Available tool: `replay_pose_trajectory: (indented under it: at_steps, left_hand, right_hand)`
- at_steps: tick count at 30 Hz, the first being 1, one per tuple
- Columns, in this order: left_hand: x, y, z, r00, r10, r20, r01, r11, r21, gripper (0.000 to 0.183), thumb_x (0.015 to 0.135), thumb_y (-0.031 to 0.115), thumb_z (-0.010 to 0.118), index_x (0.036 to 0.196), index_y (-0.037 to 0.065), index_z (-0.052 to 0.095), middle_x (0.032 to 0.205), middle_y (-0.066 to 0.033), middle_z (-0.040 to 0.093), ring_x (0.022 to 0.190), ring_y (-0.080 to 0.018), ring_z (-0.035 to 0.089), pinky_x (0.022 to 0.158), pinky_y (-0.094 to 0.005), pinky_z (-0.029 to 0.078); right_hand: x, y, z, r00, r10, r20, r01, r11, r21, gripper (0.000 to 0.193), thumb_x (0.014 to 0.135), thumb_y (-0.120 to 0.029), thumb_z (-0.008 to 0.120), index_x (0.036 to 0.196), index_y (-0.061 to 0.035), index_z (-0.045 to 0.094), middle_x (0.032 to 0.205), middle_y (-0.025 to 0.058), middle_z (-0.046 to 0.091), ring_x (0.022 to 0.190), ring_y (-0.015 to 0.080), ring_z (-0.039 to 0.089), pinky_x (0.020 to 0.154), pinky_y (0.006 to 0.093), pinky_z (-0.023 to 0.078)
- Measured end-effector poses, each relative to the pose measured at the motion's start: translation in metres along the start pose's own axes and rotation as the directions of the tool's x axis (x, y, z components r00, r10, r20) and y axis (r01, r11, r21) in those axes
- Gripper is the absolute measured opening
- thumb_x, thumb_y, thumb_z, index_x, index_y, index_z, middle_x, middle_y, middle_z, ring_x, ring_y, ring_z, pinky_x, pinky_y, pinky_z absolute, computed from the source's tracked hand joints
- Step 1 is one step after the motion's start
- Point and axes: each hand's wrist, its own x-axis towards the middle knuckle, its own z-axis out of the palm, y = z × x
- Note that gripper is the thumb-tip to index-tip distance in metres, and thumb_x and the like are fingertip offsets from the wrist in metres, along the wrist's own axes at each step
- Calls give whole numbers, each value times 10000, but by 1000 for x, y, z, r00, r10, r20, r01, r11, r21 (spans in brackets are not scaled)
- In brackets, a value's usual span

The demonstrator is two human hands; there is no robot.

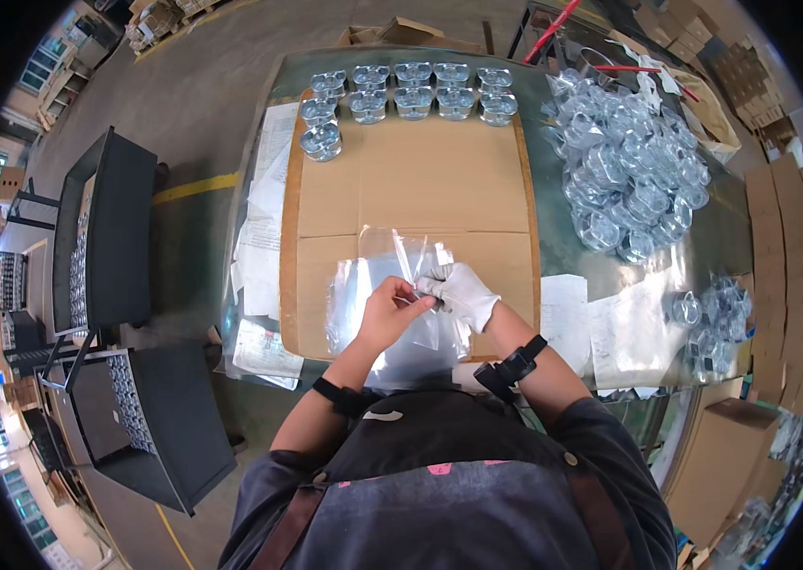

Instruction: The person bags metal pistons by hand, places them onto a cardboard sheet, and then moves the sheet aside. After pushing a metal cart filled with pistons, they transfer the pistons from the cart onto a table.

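Bare and close to the middle of the view, my left hand (394, 312) pinches the edge of a clear plastic bag (413, 255). My right hand (459, 294), in a white glove, meets it there with fingers closed on the same bag. Beneath both hands lies a loose stack of clear plastic bags (349, 302), spread over the near part of a cardboard sheet (420, 185). At the sheet's far end, several clear round containers with shiny silvery contents (413, 103) stand in rows; one more container (321, 142) starts another row at the left.
A big heap of clear plastic containers (624, 171) covers the table's right side. A smaller group of them (715, 323) lies near the right corner. Papers (264, 228) flank the cardboard. Dark carts (112, 228) stand left; cardboard boxes (719, 456) stand right.
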Motion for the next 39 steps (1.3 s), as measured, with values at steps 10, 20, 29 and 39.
replay_pose_trajectory:
  at_steps: [10,20,29,39]
  left_hand:
    - [29,-16,-4,999,-9,32,-4,925,380,438,719,277,813,934,-5,556,689,-16,572,630,-92,539,573,-232,453]
    - [37,10,-54,961,-275,27,265,889,-374,165,870,173,636,934,25,600,740,-27,626,662,-92,589,569,-233,484]
    - [37,9,-56,972,123,-201,-26,905,425,177,808,82,555,976,36,528,874,-195,608,790,-376,611,686,-456,484]
    - [39,-37,-13,1000,9,-12,-1,836,549,260,882,239,548,1077,71,514,927,-177,616,819,-377,612,707,-445,499]
  right_hand:
    - [13,0,2,983,-59,-173,-36,865,-500,347,763,-302,698,819,39,666,739,206,640,651,262,638,629,334,507]
    - [21,-58,1,966,57,-254,-98,983,-153,420,868,-373,638,716,17,658,579,76,596,575,105,509,543,304,449]
    - [129,-134,21,792,-200,577,582,532,-615,347,864,-298,535,1043,-8,598,1035,215,633,946,394,602,852,427,472]
    - [251,-174,69,883,-370,287,277,-83,-957,252,867,-170,519,1052,-29,615,963,216,649,854,324,660,714,432,532]
